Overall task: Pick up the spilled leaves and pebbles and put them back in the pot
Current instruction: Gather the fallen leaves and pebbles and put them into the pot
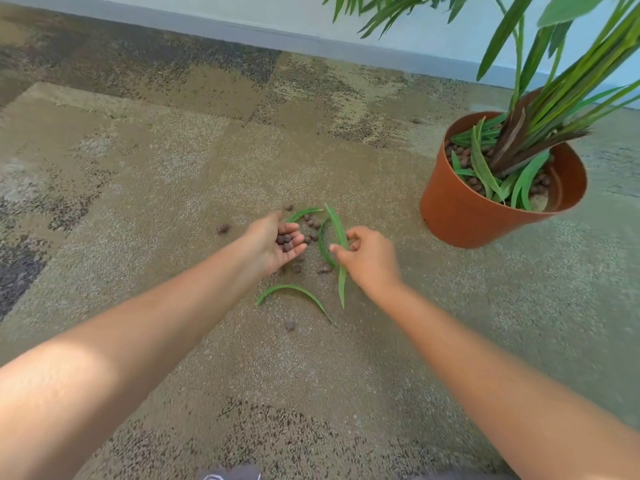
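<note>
My left hand (pixel 273 242) is cupped palm-up just above the carpet, with several brown pebbles (pixel 286 240) resting in it. My right hand (pixel 369 259) pinches a long green leaf (pixel 337 230) that runs from above the hand down past the wrist. More pebbles (pixel 311 225) lie loose on the carpet between and beyond the hands. A curved leaf (pixel 294 291) lies nearer to me, another leaf (pixel 304 213) beyond my left hand. The terracotta pot (pixel 460 209) stands to the right, holding a green plant, pebbles and loose leaves.
Stray pebbles sit apart on the carpet: one (pixel 223 228) left of my left hand, one (pixel 290 325) nearer to me. The patterned carpet (pixel 173 150) runs to a grey baseboard (pixel 242 32) and pale wall at the back. A shoe tip (pixel 235 474) shows at the bottom edge.
</note>
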The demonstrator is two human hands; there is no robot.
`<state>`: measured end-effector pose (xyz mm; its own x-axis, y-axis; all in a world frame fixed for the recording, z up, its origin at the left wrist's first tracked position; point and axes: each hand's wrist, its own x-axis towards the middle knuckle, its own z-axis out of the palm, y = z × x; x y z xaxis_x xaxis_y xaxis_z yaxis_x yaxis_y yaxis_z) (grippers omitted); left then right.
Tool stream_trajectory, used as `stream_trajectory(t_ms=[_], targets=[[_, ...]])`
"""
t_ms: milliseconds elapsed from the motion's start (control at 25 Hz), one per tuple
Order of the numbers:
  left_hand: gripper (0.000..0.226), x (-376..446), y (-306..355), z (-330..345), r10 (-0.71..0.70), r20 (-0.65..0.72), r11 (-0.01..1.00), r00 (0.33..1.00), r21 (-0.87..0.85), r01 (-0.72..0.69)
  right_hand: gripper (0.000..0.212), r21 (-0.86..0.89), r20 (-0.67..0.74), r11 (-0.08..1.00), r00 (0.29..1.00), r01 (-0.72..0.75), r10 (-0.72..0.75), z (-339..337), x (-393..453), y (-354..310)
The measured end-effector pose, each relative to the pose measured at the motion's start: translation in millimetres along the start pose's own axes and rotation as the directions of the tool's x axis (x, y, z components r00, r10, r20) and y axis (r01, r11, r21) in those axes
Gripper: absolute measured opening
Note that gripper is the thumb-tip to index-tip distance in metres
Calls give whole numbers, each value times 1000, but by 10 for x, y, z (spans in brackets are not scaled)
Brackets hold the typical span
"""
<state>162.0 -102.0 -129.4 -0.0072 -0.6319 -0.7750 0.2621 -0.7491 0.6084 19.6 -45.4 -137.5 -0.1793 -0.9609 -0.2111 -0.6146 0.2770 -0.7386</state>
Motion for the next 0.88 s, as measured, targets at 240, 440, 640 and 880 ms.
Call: stream_trajectory(t_ms=[240, 440, 640, 880], targets=[[53, -111, -92, 169, -27, 214, 1000, 976, 12, 25, 23, 170, 26, 972, 985, 165, -171, -168, -2, -313], [44, -76, 206, 45, 82, 94, 993, 992, -94, -73, 17, 15, 99, 969, 964, 245, -245, 119, -402, 1], [39, -36, 307, -50, 94, 52, 988, 994, -131, -86, 32, -212, 453, 846, 817, 489, -358, 551, -748, 188], [38, -27, 215, 8, 74, 67, 990, 995, -126, -65, 23, -167, 184, 881, 892, 443, -414, 442, -610, 156]])
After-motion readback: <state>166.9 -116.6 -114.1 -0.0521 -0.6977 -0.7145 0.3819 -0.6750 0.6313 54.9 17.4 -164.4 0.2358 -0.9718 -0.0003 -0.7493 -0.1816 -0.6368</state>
